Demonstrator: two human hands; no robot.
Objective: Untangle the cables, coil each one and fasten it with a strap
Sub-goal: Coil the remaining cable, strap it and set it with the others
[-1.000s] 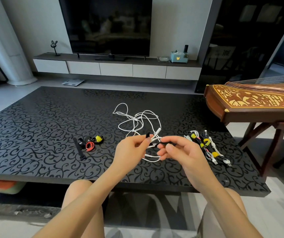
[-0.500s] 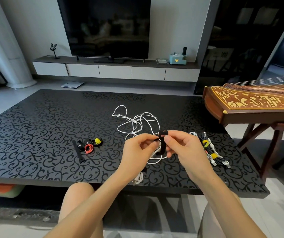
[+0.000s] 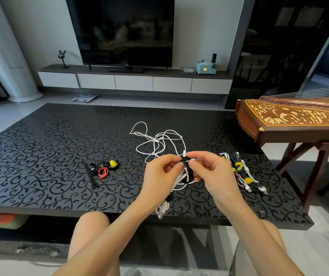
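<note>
Above the table's front edge my left hand (image 3: 162,174) and my right hand (image 3: 213,172) meet at a coiled white cable (image 3: 179,183). Both pinch a black strap (image 3: 187,169) that wraps around the coil. The coil's lower end with a plug (image 3: 160,215) dangles below my left hand. A loose tangle of white cable (image 3: 157,140) lies on the table just behind my hands. Spare straps (image 3: 103,170), black, red and yellow, lie to the left.
A bundle of strapped cables (image 3: 243,176) lies at the right on the black patterned table (image 3: 40,156). A wooden zither on a stand (image 3: 291,120) stands close to the table's right side. A TV console runs along the far wall.
The black strap, held flat between my hands before, now wraps down around the coil. The coil's plug end has dropped below my left hand.
</note>
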